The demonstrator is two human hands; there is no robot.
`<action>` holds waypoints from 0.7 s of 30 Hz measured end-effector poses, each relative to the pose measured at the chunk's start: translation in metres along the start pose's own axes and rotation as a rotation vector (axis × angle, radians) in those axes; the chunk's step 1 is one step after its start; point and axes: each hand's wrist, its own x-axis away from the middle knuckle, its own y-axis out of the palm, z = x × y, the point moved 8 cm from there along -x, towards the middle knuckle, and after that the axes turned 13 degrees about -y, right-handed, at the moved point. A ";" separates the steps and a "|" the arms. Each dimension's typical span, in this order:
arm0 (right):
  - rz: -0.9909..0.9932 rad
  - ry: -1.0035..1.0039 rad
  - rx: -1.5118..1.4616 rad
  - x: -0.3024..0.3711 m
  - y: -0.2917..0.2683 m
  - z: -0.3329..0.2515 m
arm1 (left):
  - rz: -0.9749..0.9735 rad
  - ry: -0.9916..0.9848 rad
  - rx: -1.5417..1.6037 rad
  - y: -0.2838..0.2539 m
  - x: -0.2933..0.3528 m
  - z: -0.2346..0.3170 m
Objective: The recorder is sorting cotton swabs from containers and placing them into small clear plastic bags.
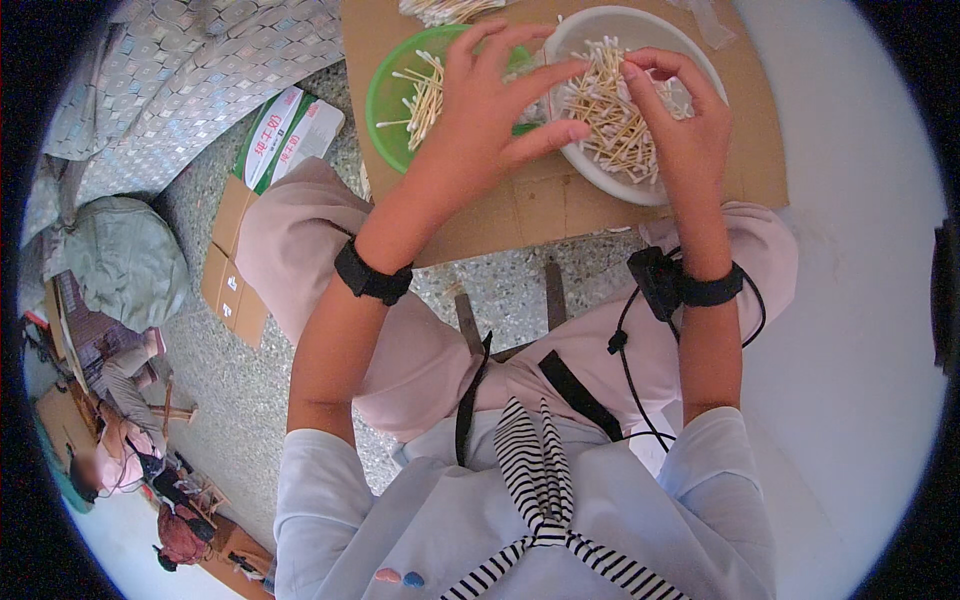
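Note:
A white bowl [712, 70] holds a heap of cotton swabs [612, 115] with pale sticks and white tips. Left of it, a green bowl [384, 80] contains a looser bunch of swabs [427, 100]. My left hand [490, 105] hovers over the gap between the bowls, thumb and fingers spread, and covers part of the green one. Over the right side of the white bowl, my right hand [690, 110] has its thumb and fingertips pinched together at the heap. Whatever sits in that pinch is too small to make out.
Both bowls stand on a cardboard sheet [500, 215]. More swabs [450, 10] lie at its far edge, and a clear plastic bag [710, 22] at the far right. A printed carton [285, 140] rests on the floor to the left; another person [125, 440] sits beyond.

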 end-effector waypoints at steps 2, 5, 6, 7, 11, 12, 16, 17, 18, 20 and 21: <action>0.062 -0.116 0.110 -0.001 -0.007 -0.011 | -0.043 -0.014 0.023 0.003 0.001 0.003; 0.070 -0.161 0.121 -0.002 -0.010 -0.015 | -0.071 -0.041 0.071 0.007 0.002 0.003; 0.070 -0.162 0.118 -0.001 -0.009 -0.016 | -0.055 -0.056 0.093 0.006 0.002 0.001; 0.077 -0.080 -0.045 0.000 -0.007 -0.011 | -0.054 -0.057 0.090 0.006 0.002 0.001; 0.058 0.108 -0.424 0.007 0.006 -0.007 | 0.020 -0.025 0.069 0.004 0.001 0.000; 0.058 0.109 -0.423 0.007 0.008 -0.010 | 0.025 -0.008 0.069 0.004 0.001 0.001; -0.047 0.147 -0.558 0.009 0.022 -0.009 | 0.044 0.011 0.106 0.005 0.000 0.006; -0.159 0.110 -0.496 0.010 0.028 -0.011 | 0.064 0.003 0.119 0.003 0.000 0.006; -0.160 0.111 -0.496 0.010 0.029 -0.012 | 0.084 -0.006 0.130 0.001 -0.001 0.005; -0.132 0.130 -0.553 0.009 0.032 -0.013 | 0.093 -0.029 0.119 -0.002 -0.003 0.003; -0.132 0.131 -0.552 0.008 0.031 -0.013 | 0.102 -0.051 0.109 -0.005 -0.004 0.001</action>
